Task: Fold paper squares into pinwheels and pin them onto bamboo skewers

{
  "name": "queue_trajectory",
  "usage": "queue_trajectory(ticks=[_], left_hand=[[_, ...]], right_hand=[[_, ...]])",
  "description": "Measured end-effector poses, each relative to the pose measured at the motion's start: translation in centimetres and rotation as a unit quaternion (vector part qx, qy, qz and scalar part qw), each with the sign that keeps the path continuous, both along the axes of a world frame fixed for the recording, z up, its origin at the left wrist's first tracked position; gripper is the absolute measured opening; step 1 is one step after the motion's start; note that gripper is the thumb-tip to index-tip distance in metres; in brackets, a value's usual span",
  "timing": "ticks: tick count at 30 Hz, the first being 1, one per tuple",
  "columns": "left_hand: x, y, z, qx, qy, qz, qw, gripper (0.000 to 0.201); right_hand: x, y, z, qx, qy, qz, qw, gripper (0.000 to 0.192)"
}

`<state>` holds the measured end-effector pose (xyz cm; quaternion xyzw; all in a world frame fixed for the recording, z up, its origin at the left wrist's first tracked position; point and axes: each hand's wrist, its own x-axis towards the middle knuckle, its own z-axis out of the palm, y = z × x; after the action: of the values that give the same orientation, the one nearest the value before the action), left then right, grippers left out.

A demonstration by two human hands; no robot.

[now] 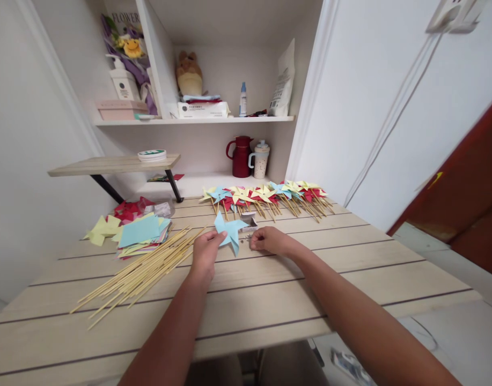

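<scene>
- The tiny items under the right hand [270,240] are too small to tell.
- The small box [249,221] is partly hidden behind the blue pinwheel [228,231].
- Both forearms are cut off at the bottom edge.

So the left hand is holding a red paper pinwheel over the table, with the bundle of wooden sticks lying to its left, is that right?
Not quite: the paper pinwheel in the left hand is light blue, not red, as the head view shows. The rest stands: it is held over the table, and the wooden sticks lie to its left.
</scene>
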<state>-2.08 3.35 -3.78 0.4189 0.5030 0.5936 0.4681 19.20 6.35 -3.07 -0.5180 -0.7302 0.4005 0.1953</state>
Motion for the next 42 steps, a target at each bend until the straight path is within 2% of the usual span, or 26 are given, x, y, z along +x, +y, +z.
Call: queue_trajectory(ticks=[7, 13, 21, 29, 33, 37, 42], left_hand=[[0.1, -0.1, 0.1, -0.004, 0.0, 0.0, 1.0, 0.03], [0.1, -0.2, 0.2, -0.005, 0.001, -0.003, 1.0, 0.03], [0.3, -0.4, 0.5, -0.005, 0.011, -0.007, 1.0, 0.024], [0.2, -0.3, 0.4, -0.001, 0.008, -0.008, 1.0, 0.026], [0.1, -0.3, 0.2, -0.001, 0.01, -0.008, 1.0, 0.027], [0.0, -0.2, 0.1, 0.0, 0.012, -0.007, 1.0, 0.027], [0.0, -0.1, 0.1, 0.002, 0.004, -0.003, 1.0, 0.027]], right_hand=[[0.0, -0.4, 1.1, 0.006, -0.057, 0.027, 0.998, 0.005], [-0.1, -0.4, 1.4, 0.02, -0.086, 0.012, 0.996, 0.027], [0.0, -0.1, 0.4, 0.018, -0.035, 0.002, 0.999, 0.022], [-0.2, 0.0, 0.6, 0.067, -0.023, -0.023, 0.997, 0.022], [0.4, -0.1, 0.3, 0.079, 0.009, -0.012, 0.997, 0.009], [1.0, -0.2, -0.4, 0.057, 0.052, 0.013, 0.997, 0.021], [0.9, -0.2, -0.6, 0.059, 0.065, 0.011, 0.996, 0.02]])
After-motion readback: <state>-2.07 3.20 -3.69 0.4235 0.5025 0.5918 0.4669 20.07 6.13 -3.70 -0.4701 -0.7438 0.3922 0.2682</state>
